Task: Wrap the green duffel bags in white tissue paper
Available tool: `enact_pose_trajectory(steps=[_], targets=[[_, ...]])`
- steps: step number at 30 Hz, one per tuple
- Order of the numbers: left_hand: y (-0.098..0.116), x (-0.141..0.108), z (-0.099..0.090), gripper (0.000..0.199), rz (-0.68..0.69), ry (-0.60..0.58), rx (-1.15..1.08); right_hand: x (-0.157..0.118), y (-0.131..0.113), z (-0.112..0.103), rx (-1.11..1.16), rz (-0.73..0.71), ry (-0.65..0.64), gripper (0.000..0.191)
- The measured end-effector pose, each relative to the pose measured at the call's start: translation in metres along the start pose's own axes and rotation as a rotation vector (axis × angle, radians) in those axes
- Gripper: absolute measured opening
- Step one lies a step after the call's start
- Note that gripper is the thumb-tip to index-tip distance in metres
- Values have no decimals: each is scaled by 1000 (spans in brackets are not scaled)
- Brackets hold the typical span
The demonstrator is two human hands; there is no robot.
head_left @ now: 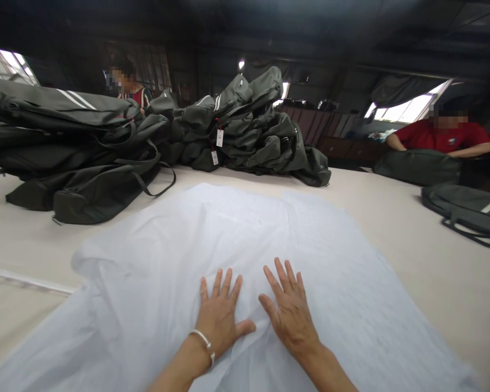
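Note:
A large white translucent sheet (179, 234), wrinkled on its left side, is spread over the pale tabletop in front of me. My left hand (220, 318), with a silver bangle at the wrist, lies on it palm down, fingers spread. Close beside it, my right hand (292, 316) also rests flat on the sheet with its fingers apart. Neither hand holds anything. Whether the sheet is plastic or thin paper I cannot tell.
Dark green bags (98, 185) are stacked at the left, and a heap of similar bags (249, 130) with white tags stands at the back. Another bag (469, 207) lies at the right. A person in a red shirt (436, 136) handles a bag there; another person (136, 95) stands behind the left stack.

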State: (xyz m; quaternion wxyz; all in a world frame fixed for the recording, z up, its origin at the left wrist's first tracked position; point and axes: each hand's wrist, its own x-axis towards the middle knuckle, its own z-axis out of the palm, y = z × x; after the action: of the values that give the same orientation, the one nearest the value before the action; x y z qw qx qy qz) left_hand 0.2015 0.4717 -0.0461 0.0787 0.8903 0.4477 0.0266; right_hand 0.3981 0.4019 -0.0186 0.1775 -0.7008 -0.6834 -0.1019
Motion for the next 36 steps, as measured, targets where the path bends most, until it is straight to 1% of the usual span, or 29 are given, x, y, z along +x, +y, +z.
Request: enact_pose_trajectory(steps=[2, 4, 7, 8, 10, 11, 13, 15, 16, 18, 19, 20, 21, 23, 25, 28, 31, 33, 36], targets=[[0, -5, 1, 95, -8, -13, 9, 4, 5, 15, -1, 106, -114, 55], [-1, -10, 3, 94, -10, -17, 10, 3, 10, 29, -4, 191, -201, 55], [-1, -15, -1, 96, -7, -27, 2, -1, 13, 42, -16, 232, -241, 58], [0, -15, -5, 97, -6, -39, 0, -3, 13, 44, -23, 231, -241, 58], [4, -11, -20, 95, -3, -62, 7, -5, 13, 44, -35, 227, -237, 58], [7, -8, -29, 91, -1, -64, 21, -5, 12, 45, -39, 225, -234, 58], [14, 3, -49, 74, 13, -39, 57, -6, 12, 45, -46, 223, -225, 59], [20, 16, -63, 61, 82, 24, 69, -6, 13, 47, -51, 218, -215, 59], [22, 23, -64, 60, 160, 57, 57, -7, 13, 48, -53, 215, -210, 59], [23, 33, -56, 68, 357, 91, 10, -7, 15, 51, -54, 207, -193, 59], [21, 37, -47, 75, 434, 82, -15, -8, 15, 52, -54, 201, -181, 60], [19, 39, -37, 81, 474, 58, -35, -8, 15, 53, -51, 196, -162, 60], [16, 40, -25, 85, 474, 30, -50, -9, 16, 54, -47, 193, -136, 61], [12, 40, -6, 87, 414, -4, -71, -10, 16, 55, -31, 194, -62, 63], [9, 39, 5, 81, 367, 0, -90, -11, 17, 56, -3, 216, 32, 63], [10, 41, 7, 63, 315, 4, -114, -12, 19, 58, 63, 262, 154, 59], [10, 46, 1, 47, 253, -44, -102, -12, 20, 60, 108, 261, 204, 51], [7, 49, -2, 45, 226, -64, -82, -11, 19, 58, 116, 258, 197, 48], [3, 54, -4, 47, 194, -62, -55, -9, 15, 52, 110, 273, 128, 44]])
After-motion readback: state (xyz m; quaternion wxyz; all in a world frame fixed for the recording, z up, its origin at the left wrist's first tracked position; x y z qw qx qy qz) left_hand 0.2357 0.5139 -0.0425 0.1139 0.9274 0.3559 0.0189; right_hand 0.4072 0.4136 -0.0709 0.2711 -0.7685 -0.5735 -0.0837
